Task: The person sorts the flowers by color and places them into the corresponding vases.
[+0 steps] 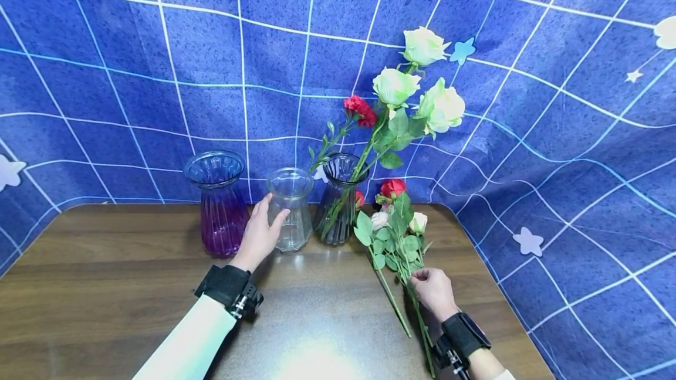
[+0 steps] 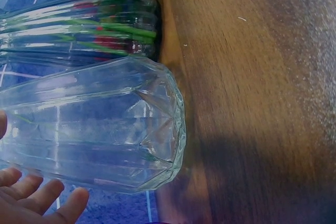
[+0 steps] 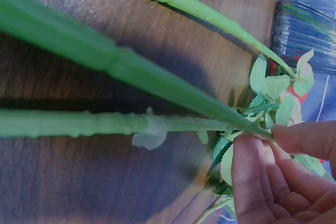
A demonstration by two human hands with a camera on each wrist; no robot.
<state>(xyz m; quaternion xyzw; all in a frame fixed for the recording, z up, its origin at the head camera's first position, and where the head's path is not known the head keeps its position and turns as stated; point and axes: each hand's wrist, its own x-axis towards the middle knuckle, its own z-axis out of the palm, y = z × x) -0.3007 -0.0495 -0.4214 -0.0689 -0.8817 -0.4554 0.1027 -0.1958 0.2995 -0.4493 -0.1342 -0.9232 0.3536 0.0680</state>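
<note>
A colourless glass vase [image 1: 296,230] stands in the middle of three vases. My left hand [image 1: 260,233] is at its left side, fingers fairly straight along the glass and thumb across the front. In the left wrist view the fingertips [image 2: 79,203] lie right at the vase wall [image 2: 105,124]. On the right, my right hand [image 1: 435,292] pinches a green flower stem [image 3: 173,90] between thumb and fingers, over a bunch of lying flowers [image 1: 398,239] with red and pale blooms. A second stem [image 3: 79,124] runs beneath it. Which bloom the pinched stem bears, I cannot tell.
A dark grey vase [image 1: 338,216] holds pale green-white roses [image 1: 440,107] and a red carnation [image 1: 361,111], rising high. A blue-purple vase [image 1: 223,221] stands left of my left hand. A loose stem [image 1: 393,304] lies on the wooden table [image 1: 121,298]; a blue patterned cloth [image 1: 211,110] hangs behind.
</note>
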